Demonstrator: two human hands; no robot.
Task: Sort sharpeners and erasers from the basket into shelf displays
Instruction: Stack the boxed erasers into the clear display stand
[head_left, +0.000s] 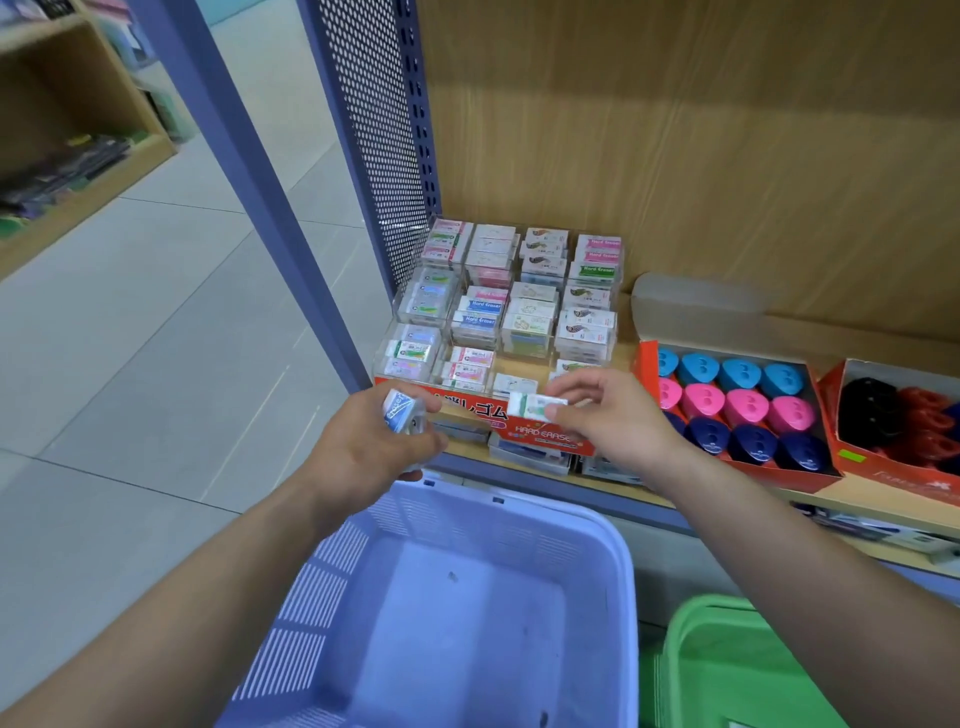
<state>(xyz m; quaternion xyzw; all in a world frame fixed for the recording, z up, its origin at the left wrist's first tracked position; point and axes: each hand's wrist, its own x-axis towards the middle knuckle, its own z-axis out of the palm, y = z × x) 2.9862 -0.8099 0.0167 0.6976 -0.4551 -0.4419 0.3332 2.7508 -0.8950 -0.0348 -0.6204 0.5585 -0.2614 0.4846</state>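
Observation:
My right hand pinches a white eraser with a green stripe just in front of the clear tiered eraser display, near its front row. My left hand grips a few small packs, with a blue-and-white eraser on top, to the left of the display's red front label. Below both hands stands the light blue basket; its visible floor holds nothing. To the right, a red box holds blue, pink and navy sharpeners in rows.
A second red box with black and red sharpeners sits at the far right of the wooden shelf. A green basket stands right of the blue one. A blue perforated upright bounds the shelf on the left; tiled floor and another shelf lie beyond.

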